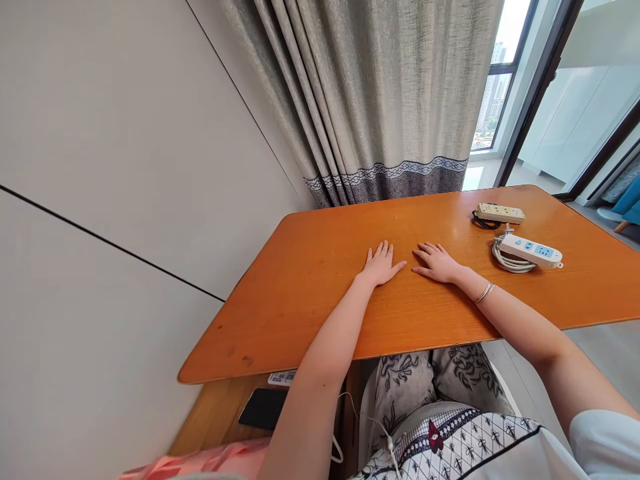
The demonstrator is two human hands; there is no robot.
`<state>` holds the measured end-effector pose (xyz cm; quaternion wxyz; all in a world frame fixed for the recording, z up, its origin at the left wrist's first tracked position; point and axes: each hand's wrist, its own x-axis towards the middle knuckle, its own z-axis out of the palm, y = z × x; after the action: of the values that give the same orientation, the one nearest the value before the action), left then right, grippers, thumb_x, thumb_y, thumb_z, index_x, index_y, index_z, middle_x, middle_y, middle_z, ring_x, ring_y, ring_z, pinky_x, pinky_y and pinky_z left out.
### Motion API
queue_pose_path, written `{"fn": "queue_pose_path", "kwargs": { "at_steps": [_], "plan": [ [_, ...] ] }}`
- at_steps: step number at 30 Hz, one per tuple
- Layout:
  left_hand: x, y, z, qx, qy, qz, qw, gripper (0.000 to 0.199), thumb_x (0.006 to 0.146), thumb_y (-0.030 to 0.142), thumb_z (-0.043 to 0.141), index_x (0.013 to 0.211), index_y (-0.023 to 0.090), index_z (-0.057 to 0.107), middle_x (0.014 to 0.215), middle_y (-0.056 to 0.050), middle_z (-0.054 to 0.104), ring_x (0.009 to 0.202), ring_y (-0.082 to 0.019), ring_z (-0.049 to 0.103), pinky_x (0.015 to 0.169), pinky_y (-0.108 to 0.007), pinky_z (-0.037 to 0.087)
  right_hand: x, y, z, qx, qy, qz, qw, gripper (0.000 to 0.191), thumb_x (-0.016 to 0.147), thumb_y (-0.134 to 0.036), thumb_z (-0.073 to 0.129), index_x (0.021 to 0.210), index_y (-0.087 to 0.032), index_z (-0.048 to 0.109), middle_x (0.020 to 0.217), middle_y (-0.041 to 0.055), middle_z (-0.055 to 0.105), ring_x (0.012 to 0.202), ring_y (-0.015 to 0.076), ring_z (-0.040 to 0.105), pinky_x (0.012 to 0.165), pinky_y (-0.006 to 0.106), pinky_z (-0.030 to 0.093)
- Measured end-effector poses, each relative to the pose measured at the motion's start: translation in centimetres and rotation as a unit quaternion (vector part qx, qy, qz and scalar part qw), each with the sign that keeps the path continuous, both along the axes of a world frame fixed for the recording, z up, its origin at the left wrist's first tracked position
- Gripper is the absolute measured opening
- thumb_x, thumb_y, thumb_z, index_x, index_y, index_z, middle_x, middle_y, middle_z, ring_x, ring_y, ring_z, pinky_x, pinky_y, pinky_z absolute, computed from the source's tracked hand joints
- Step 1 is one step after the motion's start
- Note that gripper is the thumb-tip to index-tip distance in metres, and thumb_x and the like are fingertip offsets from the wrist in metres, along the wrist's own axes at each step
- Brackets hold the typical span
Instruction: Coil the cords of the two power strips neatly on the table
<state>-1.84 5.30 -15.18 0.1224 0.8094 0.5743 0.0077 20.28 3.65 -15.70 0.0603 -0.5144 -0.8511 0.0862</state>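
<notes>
My left hand (381,265) lies flat on the orange-brown wooden table (310,287), fingers spread and holding nothing. Just to its right, my right hand (436,262) rests palm down on the same surface, its fingers apart and empty. The two thumbs point toward each other with a small gap between them. On the right part of the table lies a white power strip (531,251) with blue socket panels and a coiled white cable. Behind it is a cream power strip (500,213) with a black cord. Neither hand touches them.
A grey curtain (380,100) hangs behind the table, and a white wall (125,153) stands at the left. Below the table's front edge, a black phone (263,408) lies on a lower wooden surface (213,410). A white cable (373,420) hangs near my lap.
</notes>
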Motion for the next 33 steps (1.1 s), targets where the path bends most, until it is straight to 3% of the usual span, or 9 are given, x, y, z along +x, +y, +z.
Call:
{"fn": "queue_pose_path", "kwargs": {
  "at_steps": [33],
  "plan": [
    [0.18,-0.17,0.42,-0.021,0.010,-0.002,1.000,0.093,0.096,0.070,0.024,0.163,0.006,0.015,0.171,-0.021,0.003,0.161,-0.030,0.001,0.128,-0.057,0.003,-0.02,-0.12,0.17,-0.005,0.004,-0.004,1.000,0.072,0.099,-0.058,0.048,0.156,-0.014,0.044,0.166,0.0194,0.033,0.156,0.0373,0.025,0.125,0.059,0.021]
  ]
}}
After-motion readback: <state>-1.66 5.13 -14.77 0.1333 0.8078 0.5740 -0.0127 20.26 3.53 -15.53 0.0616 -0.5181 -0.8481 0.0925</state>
